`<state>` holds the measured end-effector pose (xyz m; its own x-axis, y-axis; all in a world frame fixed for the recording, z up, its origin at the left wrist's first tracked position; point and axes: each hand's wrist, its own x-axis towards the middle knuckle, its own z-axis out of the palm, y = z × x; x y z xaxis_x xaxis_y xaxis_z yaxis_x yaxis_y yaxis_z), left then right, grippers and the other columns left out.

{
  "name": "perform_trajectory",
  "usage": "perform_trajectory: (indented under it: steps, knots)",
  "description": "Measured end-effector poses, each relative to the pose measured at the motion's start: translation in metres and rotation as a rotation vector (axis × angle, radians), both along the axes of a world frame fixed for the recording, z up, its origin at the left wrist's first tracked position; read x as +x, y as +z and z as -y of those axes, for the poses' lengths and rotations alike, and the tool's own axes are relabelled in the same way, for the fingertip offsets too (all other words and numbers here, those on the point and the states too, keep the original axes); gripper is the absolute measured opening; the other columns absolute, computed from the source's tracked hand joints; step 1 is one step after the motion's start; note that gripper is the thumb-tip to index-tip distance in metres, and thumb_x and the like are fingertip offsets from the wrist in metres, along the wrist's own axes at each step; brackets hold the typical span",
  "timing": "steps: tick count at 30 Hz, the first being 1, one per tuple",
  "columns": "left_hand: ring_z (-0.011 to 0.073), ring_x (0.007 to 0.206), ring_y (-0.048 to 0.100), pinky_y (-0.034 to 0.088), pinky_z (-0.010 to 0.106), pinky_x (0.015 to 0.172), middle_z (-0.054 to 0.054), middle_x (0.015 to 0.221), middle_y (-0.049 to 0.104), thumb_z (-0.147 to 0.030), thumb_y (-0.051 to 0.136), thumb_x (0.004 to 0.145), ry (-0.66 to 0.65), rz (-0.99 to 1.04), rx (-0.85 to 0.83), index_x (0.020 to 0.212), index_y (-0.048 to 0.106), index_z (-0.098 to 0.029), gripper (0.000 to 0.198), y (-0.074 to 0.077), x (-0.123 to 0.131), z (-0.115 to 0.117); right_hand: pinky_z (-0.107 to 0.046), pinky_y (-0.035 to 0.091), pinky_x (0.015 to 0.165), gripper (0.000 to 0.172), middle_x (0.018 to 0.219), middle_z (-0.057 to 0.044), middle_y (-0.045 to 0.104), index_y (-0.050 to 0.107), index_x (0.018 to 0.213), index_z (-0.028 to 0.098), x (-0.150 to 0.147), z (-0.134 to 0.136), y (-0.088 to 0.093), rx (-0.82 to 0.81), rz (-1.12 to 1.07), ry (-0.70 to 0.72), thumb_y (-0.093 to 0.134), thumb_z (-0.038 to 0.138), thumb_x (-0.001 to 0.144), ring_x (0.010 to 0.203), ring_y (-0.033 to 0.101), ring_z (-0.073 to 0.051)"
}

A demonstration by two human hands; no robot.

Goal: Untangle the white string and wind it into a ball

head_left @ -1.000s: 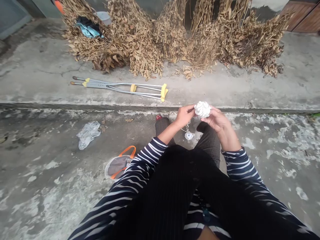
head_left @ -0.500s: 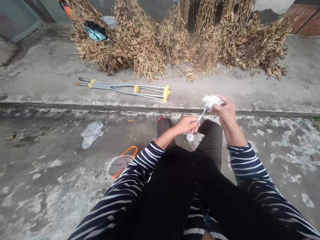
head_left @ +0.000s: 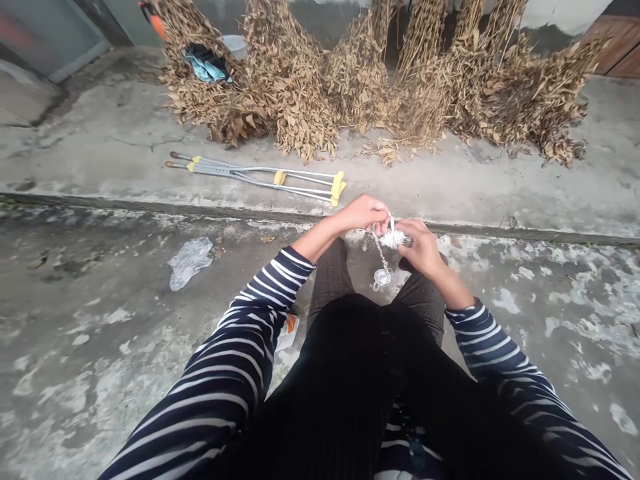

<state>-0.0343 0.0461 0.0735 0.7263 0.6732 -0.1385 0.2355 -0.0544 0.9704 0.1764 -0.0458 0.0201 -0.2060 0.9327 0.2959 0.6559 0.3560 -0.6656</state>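
Note:
My right hand (head_left: pixel 423 248) is closed around a ball of white cord (head_left: pixel 393 239), its strands wound loosely. Just left of it, my left hand (head_left: pixel 365 213) pinches a white strand that runs up from the ball. Below the left fingers hangs a twisted white length of cord (head_left: pixel 381 253). It leads down to a small round white coil (head_left: pixel 382 278) between my knees. Whether the coil rests on anything is hard to make out. Both hands are above my lap, close together.
Crutches with yellow pads (head_left: pixel 280 179) lie on the raised concrete step ahead. Dried plants (head_left: pixel 300 100) lean along the wall, with a dark and blue cloth (head_left: pixel 207 63) on them. A clear plastic bag (head_left: pixel 190 263) lies on the ground to the left.
My right hand has come down and left with the ball; my left hand has risen, so the strand between them is shorter. The hanging twisted cord now shows. My left sleeve covers the orange-handled bag.

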Motion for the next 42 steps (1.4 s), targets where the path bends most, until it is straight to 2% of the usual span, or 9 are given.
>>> perform_trajectory:
  steps: [5, 11, 16, 24, 28, 31, 33, 37, 42]
  knots:
    - [0.0067, 0.044, 0.055, 0.038, 0.017, 0.045, 0.005, 0.055, 0.066, -0.018, 0.061, 0.091, 0.085, -0.061, 0.068, 0.063, 0.068, -0.009, 0.030, -0.027, 0.012, -0.016, -0.038, 0.057, 0.083, 0.045, 0.119, -0.007, 0.073, 0.074, 0.107, 0.023, -0.009, 0.012, 0.014, -0.295, -0.380, -0.070, 0.073, 0.018, 0.063, 0.101, 0.069, -0.026]
    - [0.0088, 0.044, 0.058, 0.041, 0.018, 0.046, 0.003, 0.054, 0.065, -0.025, 0.062, 0.094, 0.088, 0.026, -0.123, 0.068, 0.069, -0.010, 0.031, -0.064, 0.020, 0.006, -0.032, 0.059, 0.067, 0.066, 0.100, -0.002, 0.076, 0.068, 0.116, 0.026, -0.013, 0.018, 0.026, -0.473, -0.843, -0.147, 0.079, 0.015, 0.051, 0.084, 0.069, -0.021]
    - [0.0087, 0.047, 0.060, 0.042, 0.018, 0.046, 0.004, 0.061, 0.068, -0.030, 0.065, 0.092, 0.050, 0.080, -0.284, 0.069, 0.068, -0.010, 0.031, -0.081, 0.018, 0.022, -0.036, 0.063, 0.062, 0.051, 0.094, -0.002, 0.078, 0.075, 0.102, 0.023, -0.003, 0.009, 0.048, -0.529, -0.985, -0.247, 0.077, 0.017, 0.051, 0.075, 0.070, -0.021]
    - [0.0062, 0.042, 0.050, 0.037, 0.018, 0.047, 0.001, 0.055, 0.063, -0.054, 0.078, 0.079, 0.045, 0.220, -0.378, 0.079, 0.068, -0.011, 0.044, -0.073, 0.001, 0.045, -0.031, 0.066, 0.062, 0.037, 0.086, 0.000, 0.076, 0.072, 0.089, 0.023, 0.031, -0.018, 0.066, -0.474, -1.038, -0.338, 0.077, 0.015, 0.053, 0.072, 0.069, -0.017]
    - [0.0090, 0.049, 0.057, 0.041, 0.020, 0.050, 0.003, 0.063, 0.067, -0.052, 0.076, 0.081, 0.014, 0.143, -0.352, 0.079, 0.069, -0.012, 0.041, -0.081, -0.017, 0.028, -0.029, 0.066, 0.066, 0.031, 0.089, 0.000, 0.076, 0.068, 0.087, 0.026, 0.038, -0.020, 0.064, -0.534, -1.115, -0.299, 0.080, 0.021, 0.059, 0.083, 0.071, -0.019]
    - [0.0168, 0.069, 0.069, 0.051, 0.024, 0.061, 0.009, 0.075, 0.074, -0.038, 0.074, 0.083, 0.155, -0.111, -0.149, 0.075, 0.070, -0.013, 0.026, -0.097, -0.032, 0.001, -0.033, 0.067, 0.069, 0.031, 0.090, -0.002, 0.076, 0.067, 0.090, 0.027, 0.038, -0.018, 0.065, -0.547, -1.069, -0.266, 0.081, 0.025, 0.063, 0.091, 0.072, -0.023]
    - [0.0234, 0.095, 0.073, 0.057, 0.032, 0.083, 0.012, 0.096, 0.078, -0.019, 0.075, 0.079, 0.329, -0.256, 0.082, 0.085, 0.074, -0.013, 0.009, -0.103, -0.036, -0.012, -0.034, 0.067, 0.070, 0.032, 0.093, -0.003, 0.076, 0.067, 0.091, 0.026, 0.036, -0.016, 0.066, -0.554, -1.039, -0.251, 0.081, 0.025, 0.063, 0.093, 0.073, -0.024]
    - [0.0295, 0.141, 0.054, 0.045, 0.041, 0.116, 0.014, 0.145, 0.063, -0.004, 0.068, 0.078, 0.503, -0.130, 0.355, 0.129, 0.070, -0.017, 0.053, -0.094, -0.015, -0.010, -0.030, 0.068, 0.066, 0.034, 0.093, -0.002, 0.077, 0.070, 0.091, 0.024, 0.025, -0.015, 0.069, -0.577, -1.061, -0.275, 0.079, 0.017, 0.060, 0.084, 0.073, -0.020]
    - [0.0255, 0.128, 0.064, 0.057, 0.033, 0.096, 0.013, 0.141, 0.066, -0.008, 0.071, 0.079, 0.434, 0.330, 0.131, 0.140, 0.061, -0.019, 0.063, -0.070, 0.048, 0.021, -0.033, 0.068, 0.063, 0.037, 0.091, -0.003, 0.079, 0.072, 0.095, 0.022, 0.005, -0.018, 0.071, -0.642, -1.046, -0.274, 0.077, 0.010, 0.060, 0.077, 0.074, -0.020]
